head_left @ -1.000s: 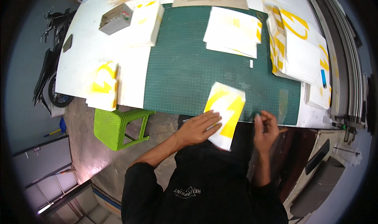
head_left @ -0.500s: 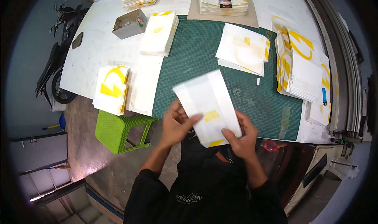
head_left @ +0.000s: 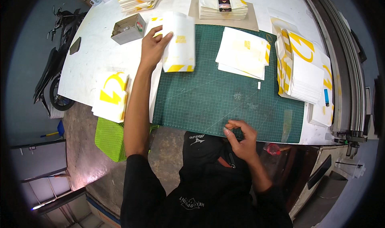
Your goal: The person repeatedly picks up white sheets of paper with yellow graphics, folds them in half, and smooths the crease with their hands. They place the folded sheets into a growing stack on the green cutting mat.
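Note:
My left hand (head_left: 154,47) reaches out over the left part of the table, its thumb and fingers closed on the edge of a white paper bag (head_left: 179,47) with yellow print and a yellow striped end. That bag covers most of a stack of similar bags (head_left: 154,25); whether it touches the stack I cannot tell. Just above the near edge of the green cutting mat (head_left: 192,103), my right hand (head_left: 242,139) hangs with loosely curled fingers, thumb apart from them and nothing visible between. A few more white bags (head_left: 240,47) lie on the mat's far right part.
Folded bags (head_left: 306,63) fill the right side, a blue lighter (head_left: 326,97) on them. A banded bundle (head_left: 222,12) lies on cardboard at the back. Left are a grey box (head_left: 128,29), another bag pile (head_left: 110,97) and a green stool (head_left: 108,139) below the table edge.
The bag has gone from in front of me, held by both hands, to the far left in my left hand alone. My right hand has let go of it and stays near the mat's edge.

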### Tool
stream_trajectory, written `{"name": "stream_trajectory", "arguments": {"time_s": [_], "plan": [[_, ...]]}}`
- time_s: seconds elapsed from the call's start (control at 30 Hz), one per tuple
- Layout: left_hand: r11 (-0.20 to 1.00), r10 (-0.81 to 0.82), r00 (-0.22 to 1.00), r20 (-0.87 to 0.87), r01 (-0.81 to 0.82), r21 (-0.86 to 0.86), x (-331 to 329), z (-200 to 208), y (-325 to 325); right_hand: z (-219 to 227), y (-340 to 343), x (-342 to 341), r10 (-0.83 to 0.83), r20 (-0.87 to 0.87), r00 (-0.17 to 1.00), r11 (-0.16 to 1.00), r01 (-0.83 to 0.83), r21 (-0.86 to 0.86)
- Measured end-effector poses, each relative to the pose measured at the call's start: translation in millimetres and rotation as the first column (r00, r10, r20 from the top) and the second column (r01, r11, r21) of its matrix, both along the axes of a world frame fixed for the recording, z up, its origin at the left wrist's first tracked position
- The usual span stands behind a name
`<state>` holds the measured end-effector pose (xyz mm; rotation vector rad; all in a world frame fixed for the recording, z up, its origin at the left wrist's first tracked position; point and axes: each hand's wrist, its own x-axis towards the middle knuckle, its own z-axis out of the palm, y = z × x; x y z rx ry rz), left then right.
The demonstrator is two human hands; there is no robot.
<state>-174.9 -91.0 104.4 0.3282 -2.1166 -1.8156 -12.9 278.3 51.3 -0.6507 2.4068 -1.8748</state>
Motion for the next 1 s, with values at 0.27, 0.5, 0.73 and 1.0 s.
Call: {"name": "stream_trajectory", "arguments": {"time_s": [0.27,0.5,0.73,1.0], "plan": [[0.368,0.125,0.963,-0.239,-0.268,-0.890,-17,-36,53,4,7,-3,0.012,-0.121,0.993,0.993,0.002,0.116],[0.338,-0.022,0.998,-0.057,-0.046,-0.940,7,-81,87,11,6,-144,0.035,-0.477,0.878,0.777,0.277,0.566],[0.421,-0.099,0.966,-0.239,-0.177,-0.890,38,-56,112,-9,19,-200,0.239,-0.516,0.823,0.648,0.260,0.716],[0.927,-0.019,0.991,0.130,-0.031,0.373,119,-68,156,-7,29,-125,0.196,-0.751,0.630,0.803,0.337,0.492]]}}
